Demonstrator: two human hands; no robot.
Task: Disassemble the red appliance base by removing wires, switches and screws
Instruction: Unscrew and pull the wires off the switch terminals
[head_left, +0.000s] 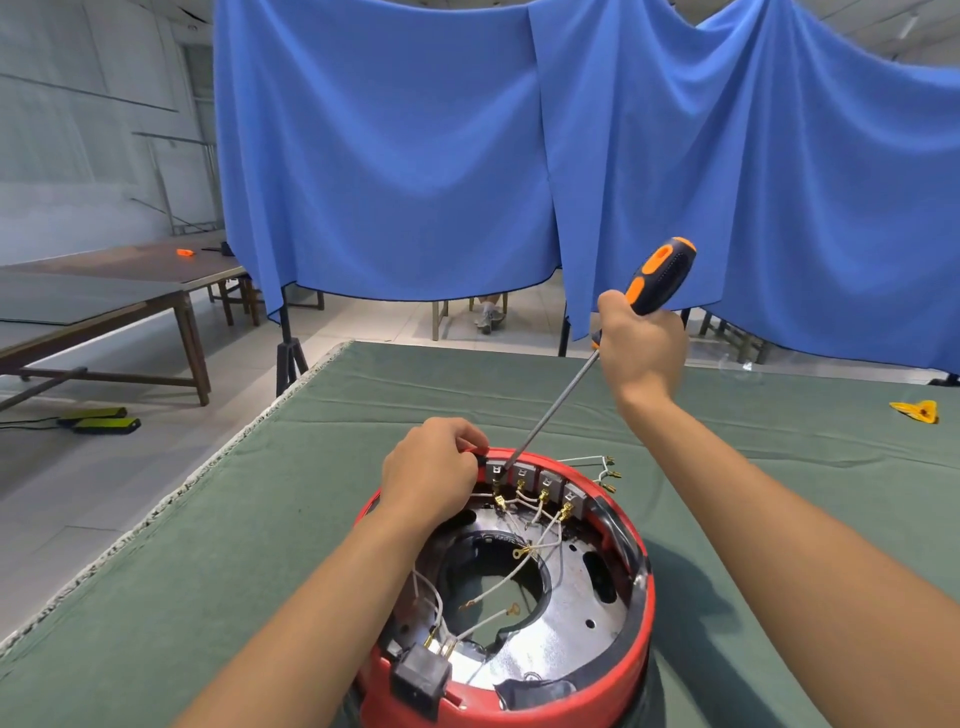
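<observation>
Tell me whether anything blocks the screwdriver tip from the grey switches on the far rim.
Nothing visible does. The screwdriver tip already rests at the leftmost grey switch; the left hand grips the red base rim just beside it.

A table covered with a dull green cloth (322, 519) carries the work. The cloth shows shallow creases running across it, and its pale, frayed edge (171, 499) runs diagonally along the left side above the tiled floor. Directly on the cloth, near the front, sits the round red appliance base (636, 670), open side up, with white wires and a metal plate showing inside. Well apart from it, toward the far right of the cloth, lies a small yellow object (917, 410). Near the far right edge sits something clear, too faint to identify.
</observation>
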